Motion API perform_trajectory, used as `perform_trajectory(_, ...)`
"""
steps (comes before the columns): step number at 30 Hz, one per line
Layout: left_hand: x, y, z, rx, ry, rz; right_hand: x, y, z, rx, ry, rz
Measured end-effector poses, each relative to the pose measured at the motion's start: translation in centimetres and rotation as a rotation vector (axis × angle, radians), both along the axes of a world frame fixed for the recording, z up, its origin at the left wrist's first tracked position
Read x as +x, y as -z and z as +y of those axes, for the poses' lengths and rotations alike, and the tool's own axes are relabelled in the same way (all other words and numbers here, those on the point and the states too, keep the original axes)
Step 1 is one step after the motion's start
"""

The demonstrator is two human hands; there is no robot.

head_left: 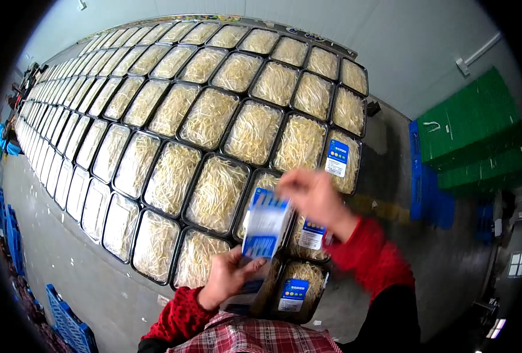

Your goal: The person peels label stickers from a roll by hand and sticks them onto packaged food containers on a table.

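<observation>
My left hand (228, 277) is closed on the lower end of a strip of blue-and-white labels (267, 226), held above the trays nearest me. Close to the strip's upper edge is my right hand (315, 197), its fingers curled but smeared by motion; whether they pinch anything is unclear. Beneath and around both hands stand black trays of bean sprouts (218, 194) under clear film. Along the right edge, a labelled tray (344, 181) has a blue-and-white label on top. Another labelled tray (311, 250) lies partly behind my right forearm, and a third labelled tray (306, 276) is close to my body.
Rows of similar trays (155, 59) stretch far to the left. On the right, green crates or blocks (473, 129) stand by a blue pallet (431, 194). More blue pallets (67, 315) lie at lower left. A person in blue (5, 138) is at the far left.
</observation>
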State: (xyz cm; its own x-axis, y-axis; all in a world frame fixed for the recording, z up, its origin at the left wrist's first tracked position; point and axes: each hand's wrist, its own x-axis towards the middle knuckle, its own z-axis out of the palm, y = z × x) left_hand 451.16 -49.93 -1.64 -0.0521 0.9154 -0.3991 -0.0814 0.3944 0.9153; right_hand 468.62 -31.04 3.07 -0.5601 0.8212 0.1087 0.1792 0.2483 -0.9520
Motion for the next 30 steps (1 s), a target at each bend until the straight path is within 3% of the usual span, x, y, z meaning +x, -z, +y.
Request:
perform_trajectory(1, -0.3, 1.6, -0.9, 0.033, 0.019, 0.104, 0.2, -1.2, 3.1, -0.076, 0.124, 0.128)
perform_trajectory(2, -0.8, 2.8, -1.4, 0.065, 0.04, 0.208, 0.9, -3.1, 6.5, -0.076, 0.205, -0.051)
perform_trajectory(4, -1.8, 2.0, -0.8, 0.077, -0.017, 0.173, 1.9, -0.3, 11.3, -0.129, 0.169, -0.16)
perform_trajectory(5, -2.5, 0.9, 0.3, 0.307, 0.008, 0.368, 1.7, 1.1, 11.5, -0.146, 0.151, -0.168)
perform_trajectory(6, -3.2, -0.4, 1.1, 0.368, 0.053, 0.417, 1.2, 1.5, 11.1, -0.162, 0.132, -0.173)
perform_trajectory(8, -4.5, -0.7, 2.7, 0.361, 0.053, 0.366, -0.2, 0.8, 8.1, -0.224, 0.043, -0.105)
perform_trajectory(9, -4.9, -1.4, 3.5, 0.247, 0.061, 0.181, -1.2, 1.6, 6.0, -0.215, -0.022, 0.003)
perform_trajectory(11, -5.0, -1.2, 4.9, 0.295, 0.073, 0.11, -2.3, 1.7, 2.3, -0.322, -0.114, -0.038)
perform_trajectory(13, -3.6, -0.8, 5.9, 0.393, 0.01, 0.012, -2.9, 1.0, -0.1, -0.155, -0.171, -0.121)
perform_trajectory(14, -3.3, -1.0, 6.2, 0.22, 0.029, -0.267, -3.1, 0.0, -0.6, -0.106, -0.209, -0.136)
perform_trajectory(15, -3.2, -1.4, 6.2, 0.139, 0.066, -0.266, -2.9, -1.1, 0.5, 0.075, -0.24, -0.116)
perform_trajectory(16, -3.1, -2.0, 6.1, 0.056, 0.102, -0.264, -1.7, -0.3, 2.7, -0.139, -0.048, -0.065)
perform_trajectory(18, -2.9, -1.4, 5.0, 0.071, 0.148, -0.062, 0.0, -3.5, 8.7, -0.097, 0.251, 0.015)
perform_trajectory(19, -2.9, -0.5, 4.2, 0.047, 0.147, -0.078, 1.5, -2.7, 12.1, 0.036, 0.271, -0.114)
perform_trajectory(20, -3.0, 0.0, 3.8, 0.021, 0.145, -0.092, 2.2, -2.0, 13.7, -0.092, 0.269, -0.202)
perform_trajectory(22, -2.4, -0.8, 4.1, 0.058, 0.094, -0.137, 3.1, 3.7, 15.7, -0.007, 0.166, -0.422)
perform_trajectory(25, -2.3, 0.6, 4.5, 0.27, 0.057, 0.025, 3.5, 10.5, 15.6, 0.29, 0.205, -0.597)
perform_trajectory(28, -3.2, 0.0, 5.6, 0.45, 0.079, 0.236, 0.4, 5.8, 13.5, 0.305, 0.282, -1.102)
perform_trajectory(29, -3.3, 0.7, 5.5, 0.328, 0.063, 0.121, 0.4, 5.1, 12.9, 0.454, 0.317, -1.043)
perform_trajectory(30, -3.6, -2.5, 6.0, 0.179, 0.078, 0.039, 0.9, 4.7, 12.4, 0.606, 0.354, -0.969)
